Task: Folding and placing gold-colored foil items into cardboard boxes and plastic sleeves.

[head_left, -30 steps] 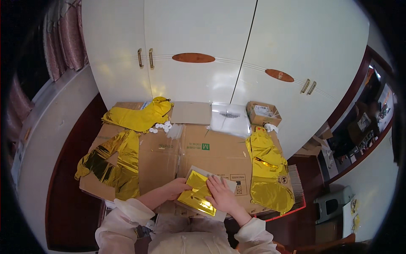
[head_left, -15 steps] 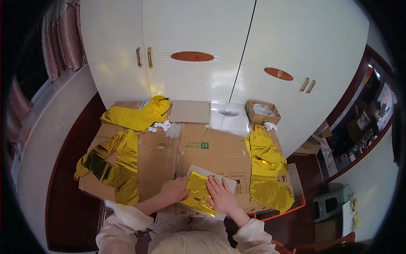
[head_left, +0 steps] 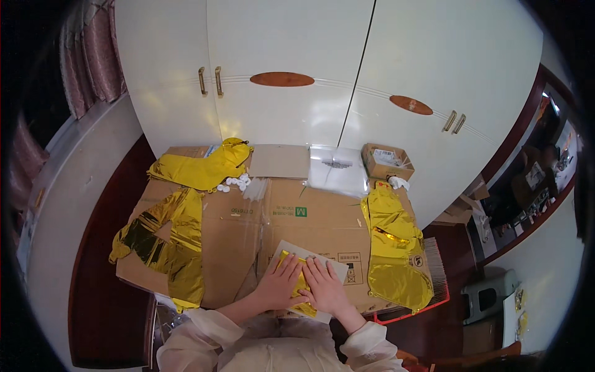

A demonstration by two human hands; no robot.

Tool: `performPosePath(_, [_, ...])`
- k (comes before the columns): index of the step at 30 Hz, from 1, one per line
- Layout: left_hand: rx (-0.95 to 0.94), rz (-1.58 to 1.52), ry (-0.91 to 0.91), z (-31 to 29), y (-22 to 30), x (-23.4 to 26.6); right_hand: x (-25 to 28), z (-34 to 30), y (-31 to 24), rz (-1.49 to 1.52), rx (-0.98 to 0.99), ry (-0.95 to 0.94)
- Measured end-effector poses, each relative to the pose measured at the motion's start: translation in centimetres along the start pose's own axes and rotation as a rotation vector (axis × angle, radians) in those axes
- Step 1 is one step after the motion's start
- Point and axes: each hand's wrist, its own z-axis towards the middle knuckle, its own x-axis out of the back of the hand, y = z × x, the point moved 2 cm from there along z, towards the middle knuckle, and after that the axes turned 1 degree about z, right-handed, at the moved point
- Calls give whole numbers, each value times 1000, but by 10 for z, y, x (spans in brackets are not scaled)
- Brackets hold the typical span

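My left hand [head_left: 279, 286] lies flat on a folded piece of gold foil [head_left: 305, 308], fingers stretched forward. Beside it, my right hand [head_left: 326, 290] also presses flat on the foil, its fingers extended. Under the foil is a pale grey card [head_left: 338, 271], set at a slant near the front edge of the cardboard. Both hands cover much of the foil. To their right lies a flat gold foil balloon [head_left: 396, 279]. Another one [head_left: 186, 254], with a triangular opening, is spread out on the left, and a third [head_left: 198, 172] rests behind it.
Flattened brown cardboard [head_left: 229, 248] covers the work surface. Small white round pieces [head_left: 238, 182] sit at the back left. Along the back are a grey board [head_left: 281, 162], a clear plastic packet [head_left: 338, 177] and an open cardboard box [head_left: 387, 162]. White cabinets [head_left: 285, 37] stand behind.
My left hand has moved right, from the foil's left edge onto its top, and now lies flat close to my right hand. My right hand stays nearly in place.
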Motion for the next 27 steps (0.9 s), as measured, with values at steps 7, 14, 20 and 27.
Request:
performPosePath(7, [66,-29,-72,0,1,1,4,-1,2,-7,12,-1])
performPosePath(14, [104,6,-42,-1,0,3,8,-4,10,-58,-55,-48])
performPosePath(20, [227,-284,219,-52,13,22,11,-6,9,-82,-72,-62])
performPosePath(27, [987,-1676,-238,-145,57,-23,6,-10,-24,-25,-1,-51])
